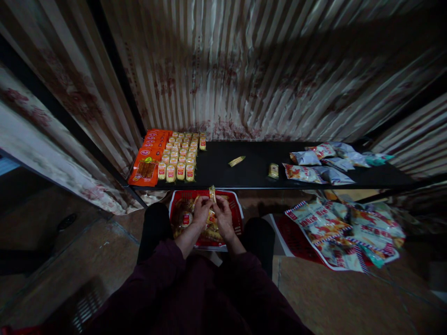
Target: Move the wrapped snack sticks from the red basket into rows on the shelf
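Note:
My left hand point(201, 211) and my right hand point(223, 216) meet over a red basket point(240, 209) between my knees. Pinched between the fingers of both is a small yellow wrapped snack point(212, 191), standing upright just below the shelf's front edge. More wrapped snacks point(186, 218) with red-and-white labels lie in the basket, partly hidden by my hands. On the black shelf point(216, 165), similar snacks point(180, 170) stand in close rows at the left, beside orange packets point(145, 163). A single wrapped snack point(237, 161) lies slanted mid-shelf, and another point(273, 170) sits farther right.
Several white and red snack bags point(303, 173) lie loosely on the shelf's right side. On the floor at the right, a second red basket point(300, 242) is heaped with larger bags point(345, 228). A pleated floral curtain point(223, 74) hangs behind the shelf, between dark frame posts point(118, 70).

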The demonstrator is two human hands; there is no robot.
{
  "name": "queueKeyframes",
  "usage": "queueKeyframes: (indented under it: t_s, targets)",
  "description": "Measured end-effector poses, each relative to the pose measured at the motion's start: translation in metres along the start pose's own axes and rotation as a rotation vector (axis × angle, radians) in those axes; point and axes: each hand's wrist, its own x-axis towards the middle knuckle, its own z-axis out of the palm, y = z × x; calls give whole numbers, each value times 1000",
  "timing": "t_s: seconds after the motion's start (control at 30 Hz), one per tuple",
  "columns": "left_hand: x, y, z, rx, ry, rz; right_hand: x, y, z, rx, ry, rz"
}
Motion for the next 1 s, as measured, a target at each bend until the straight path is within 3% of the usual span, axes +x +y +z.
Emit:
queueKeyframes:
  t_s: [0.37,0.57,0.77,1.0]
  targets:
    - [-3,5,2,11,2,-41,-7,-8,3,-281,22,-131]
    - [2,0,2,-13,24,-60,-6,-6,-1,-288,2,-128]
    - [1,2,1,-73,97,-168,-6,0,-3,-272,54,-94]
    - [0,3,-1,-103,67,-200,-4,3,-5,-339,61,-181]
